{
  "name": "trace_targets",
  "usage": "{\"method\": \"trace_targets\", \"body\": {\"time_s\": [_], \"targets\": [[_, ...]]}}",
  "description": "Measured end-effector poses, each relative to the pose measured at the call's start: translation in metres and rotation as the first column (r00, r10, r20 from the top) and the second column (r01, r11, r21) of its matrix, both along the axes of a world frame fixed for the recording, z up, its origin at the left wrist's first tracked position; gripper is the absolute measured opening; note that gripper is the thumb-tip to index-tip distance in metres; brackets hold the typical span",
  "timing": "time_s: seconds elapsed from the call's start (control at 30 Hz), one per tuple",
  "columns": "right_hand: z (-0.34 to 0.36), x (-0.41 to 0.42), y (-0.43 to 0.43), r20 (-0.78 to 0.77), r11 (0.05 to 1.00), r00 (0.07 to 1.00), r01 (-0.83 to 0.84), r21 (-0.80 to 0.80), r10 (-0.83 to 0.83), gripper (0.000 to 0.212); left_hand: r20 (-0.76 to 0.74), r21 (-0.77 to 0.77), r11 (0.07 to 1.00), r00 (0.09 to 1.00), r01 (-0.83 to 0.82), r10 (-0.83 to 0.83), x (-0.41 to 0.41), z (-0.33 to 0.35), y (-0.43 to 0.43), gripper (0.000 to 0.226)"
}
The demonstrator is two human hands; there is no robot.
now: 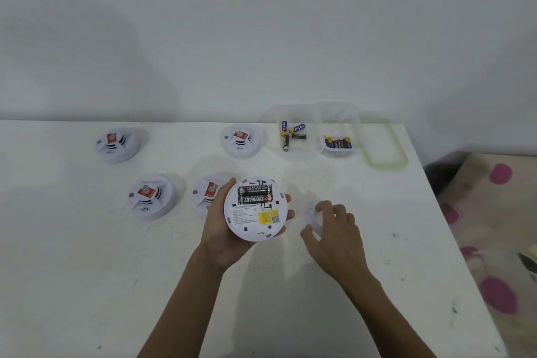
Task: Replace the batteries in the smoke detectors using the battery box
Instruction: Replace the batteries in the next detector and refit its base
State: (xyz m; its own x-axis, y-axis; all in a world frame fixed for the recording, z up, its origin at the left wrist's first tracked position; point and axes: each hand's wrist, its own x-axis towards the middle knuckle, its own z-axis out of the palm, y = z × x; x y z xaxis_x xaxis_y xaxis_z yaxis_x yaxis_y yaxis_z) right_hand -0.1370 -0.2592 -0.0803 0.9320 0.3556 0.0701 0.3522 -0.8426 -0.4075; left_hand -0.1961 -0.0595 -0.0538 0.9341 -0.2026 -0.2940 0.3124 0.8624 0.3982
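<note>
White plastic detector, clear plastic box

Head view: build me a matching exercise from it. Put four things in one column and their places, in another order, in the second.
1 upturned detector
2 green-rimmed lid
3 purple batteries
4 far-left detector

A in the clear container
B flat at the far right of the table
C in the left hand
D on the table, dome up

Pairs: 1-C, 2-B, 3-A, 4-D
</note>
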Motion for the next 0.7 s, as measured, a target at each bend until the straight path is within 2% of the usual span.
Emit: {"method": "trace_targets", "body": {"time_s": [0.07,0.13,0.37,0.43,0.5,0.6,0.7], "targets": [[-0.011,0.001,-0.004,0.067,0.99,0.997,-0.024,-0.138,0.033,0.042,0.025,-0.015,0.999,0.999,0.028,-0.028,0.0,0.0,-0.003,0.064],[-0.018,0.002,-0.007,0.082,0.978,0.996,-0.009,-0.21,0.027,0.046,0.03,-0.011,0.999,0.999,0.045,-0.045,0.001,-0.003,-0.005,0.064],[-0.022,0.003,-0.016,-0.003,0.975,1.0,-0.008,-0.222,0.008,0.042,0.041,-0.05,0.996,0.996,0.08,-0.078,0.0,-0.009,-0.013,0.065],[-0.014,0.004,-0.016,-0.013,0.992,1.0,0.001,-0.128,-0.002,0.039,0.051,-0.068,0.995,0.996,0.073,-0.07,0.001,-0.009,-0.015,0.065],[0.005,0.004,-0.012,-0.043,0.996,0.999,0.008,0.093,-0.004,0.029,0.046,-0.074,0.995,0.997,0.063,-0.06,0.001,-0.011,-0.015,0.064],[0.041,-0.002,-0.003,-0.048,0.91,0.999,0.002,0.414,0.02,0.01,0.014,-0.03,1.0,1.0,-0.001,0.002,0.002,-0.009,-0.019,0.061],[0.073,-0.015,0.009,-0.06,0.862,0.992,-0.063,0.502,0.107,0.004,0.027,0.055,0.991,0.992,-0.121,0.12,0.003,-0.003,-0.027,0.054]]}}
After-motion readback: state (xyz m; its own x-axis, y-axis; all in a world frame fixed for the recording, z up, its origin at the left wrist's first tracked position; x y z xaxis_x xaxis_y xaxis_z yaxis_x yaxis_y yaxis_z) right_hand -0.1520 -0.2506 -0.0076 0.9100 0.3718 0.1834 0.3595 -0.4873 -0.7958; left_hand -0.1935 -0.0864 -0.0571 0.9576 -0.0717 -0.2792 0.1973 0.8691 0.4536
